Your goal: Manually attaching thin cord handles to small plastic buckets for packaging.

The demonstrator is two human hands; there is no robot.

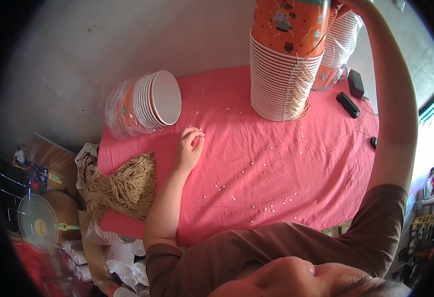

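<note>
Your left hand (189,148) is resting on the red tablecloth (256,148), fingers loosely curled, holding nothing. Your right hand (343,6) is reaching to the top of the tall cup stack (283,64); the picture's edge is hiding its grip.

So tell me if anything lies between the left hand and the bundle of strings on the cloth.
Nothing visible does. The left hand rests on bare red cloth, and the tan string bundle lies apart at the table's left edge, with only open cloth between them.
</note>
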